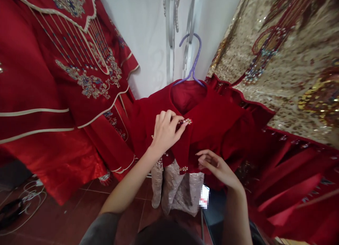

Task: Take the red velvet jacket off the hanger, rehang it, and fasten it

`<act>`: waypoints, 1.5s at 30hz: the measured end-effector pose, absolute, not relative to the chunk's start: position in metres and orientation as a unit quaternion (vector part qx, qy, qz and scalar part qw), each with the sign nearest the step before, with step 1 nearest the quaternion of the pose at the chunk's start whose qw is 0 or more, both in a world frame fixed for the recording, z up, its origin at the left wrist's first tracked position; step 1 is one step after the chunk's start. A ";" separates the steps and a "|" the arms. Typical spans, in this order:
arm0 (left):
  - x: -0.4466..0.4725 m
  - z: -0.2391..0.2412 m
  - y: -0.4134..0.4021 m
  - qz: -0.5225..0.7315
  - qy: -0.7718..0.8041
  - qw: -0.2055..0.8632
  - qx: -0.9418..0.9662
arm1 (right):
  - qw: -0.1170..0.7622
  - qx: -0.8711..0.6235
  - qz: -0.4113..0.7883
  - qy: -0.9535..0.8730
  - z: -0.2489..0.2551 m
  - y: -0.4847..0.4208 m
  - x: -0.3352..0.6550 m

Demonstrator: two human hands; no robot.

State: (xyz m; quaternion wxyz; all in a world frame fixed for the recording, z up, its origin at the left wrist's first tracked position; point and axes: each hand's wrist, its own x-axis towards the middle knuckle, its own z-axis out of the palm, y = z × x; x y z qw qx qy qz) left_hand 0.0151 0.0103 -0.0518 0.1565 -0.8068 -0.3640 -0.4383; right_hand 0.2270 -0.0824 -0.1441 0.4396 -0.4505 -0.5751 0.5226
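Note:
A dark red velvet garment (217, 121) hangs on a purple hanger (194, 59) in front of me. My left hand (165, 130) is closed in a pinch on the garment's front edge, right by a small pearl-and-gold clasp (186, 121). My right hand (215, 165) sits lower, fingers curled against the red fabric near a second clasp (183, 169). A silvery embroidered skirt (180, 188) hangs below the red top.
A red embroidered robe (60, 86) hangs at left, and a gold sequinned robe (286, 61) with a red lining at right. White wall and metal hooks (172, 22) are behind. Dark red floor tiles (66, 216) with a white cable (29, 199) lie at lower left.

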 end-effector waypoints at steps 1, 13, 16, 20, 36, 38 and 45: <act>0.013 -0.051 0.011 -0.428 -0.358 0.154 -0.815 | 0.445 -0.455 0.518 -0.571 -0.143 -0.084 0.227; 0.004 -0.048 0.020 -0.491 -0.184 0.110 -0.844 | 0.459 -0.462 0.497 -0.574 -0.138 -0.097 0.214; 0.003 -0.049 0.028 -0.492 -0.165 0.128 -0.845 | 0.476 -0.465 0.488 -0.565 -0.137 -0.100 0.209; 0.002 -0.049 0.032 -0.476 -0.153 0.190 -0.845 | 0.487 -0.486 0.452 -0.568 -0.138 -0.102 0.203; -0.005 -0.047 0.018 -0.568 -0.367 0.081 -0.733 | 0.596 -0.618 -0.163 -0.486 -0.058 -0.040 0.164; 0.006 -0.049 0.021 -0.570 -0.389 0.069 -0.721 | 0.547 -0.626 -0.204 -0.517 -0.048 -0.029 0.145; -0.024 -0.040 0.037 -0.548 -0.433 0.094 -0.709 | 0.492 -0.668 -0.258 -0.495 -0.062 -0.014 0.167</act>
